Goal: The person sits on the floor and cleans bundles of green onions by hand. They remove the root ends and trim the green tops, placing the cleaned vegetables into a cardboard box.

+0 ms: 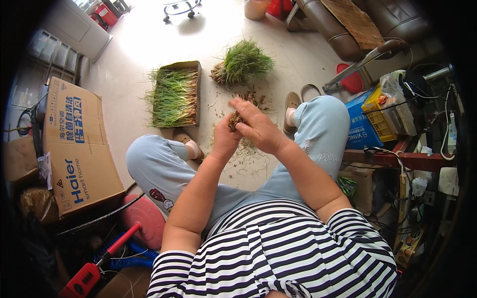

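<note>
Between my two hands, above the floor, is a brown clump of roots or small bulbs. My left hand is closed around its near left side. My right hand lies over it from the right, thumb pressed against it and fingers stretched forward. The rest of the clump is hidden by the hands. Ahead to the left, a shallow box holds rows of green-leaved seedlings with pale reddish stems. A loose heap of similar green seedlings lies on the floor ahead. Just beyond my right hand is a smaller pile of brown roots.
Root trimmings and soil bits are scattered between my feet. A Haier cardboard box stands at left, near a pink round-based stand. A blue package and yellow basket are at right, below a brown padded seat.
</note>
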The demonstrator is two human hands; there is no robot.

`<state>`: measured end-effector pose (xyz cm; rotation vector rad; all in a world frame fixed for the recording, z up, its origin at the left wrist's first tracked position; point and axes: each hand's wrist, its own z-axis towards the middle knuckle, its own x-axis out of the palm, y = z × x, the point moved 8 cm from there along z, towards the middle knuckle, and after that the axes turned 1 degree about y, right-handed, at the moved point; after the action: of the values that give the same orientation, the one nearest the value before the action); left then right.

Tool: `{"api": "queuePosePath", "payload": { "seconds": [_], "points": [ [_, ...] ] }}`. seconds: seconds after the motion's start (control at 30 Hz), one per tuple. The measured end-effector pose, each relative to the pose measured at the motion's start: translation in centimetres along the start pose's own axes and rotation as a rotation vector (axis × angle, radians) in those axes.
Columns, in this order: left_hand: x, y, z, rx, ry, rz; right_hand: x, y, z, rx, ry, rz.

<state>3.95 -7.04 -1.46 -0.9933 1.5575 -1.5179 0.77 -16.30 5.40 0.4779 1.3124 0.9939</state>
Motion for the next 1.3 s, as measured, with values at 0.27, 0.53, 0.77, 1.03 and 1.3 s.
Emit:
{"api": "queuePosePath", "payload": {
  "seconds": [0.27,0.53,0.77,1.03,1.3],
  "points": [
    [-0.3,0.9,0.0,0.021,0.045,0.035,-2.0,2.3,0.4,-0.115,-0.247,-0.084],
    [0.9,2.2,0.1,-0.024,0.108,-0.330,0.8,2.2,0.1,-0.133,-0.083,-0.323],
    [0.7,1.7,-0.3,0.100,0.012,-0.011,3.3,0.8,-0.2,-0.077,0.085,-0.328],
    [-1.1,-1.0,0.3,-0.162,-0.053,-0.771,4.7,-3.7,-2.0,0.466,0.159,0.581],
    [-13.0,-6.8,3.9,0.197,-0.199,-1.070,8.6,-5.5,-3.5,0.383,0.213,0.161]
  ]
}}
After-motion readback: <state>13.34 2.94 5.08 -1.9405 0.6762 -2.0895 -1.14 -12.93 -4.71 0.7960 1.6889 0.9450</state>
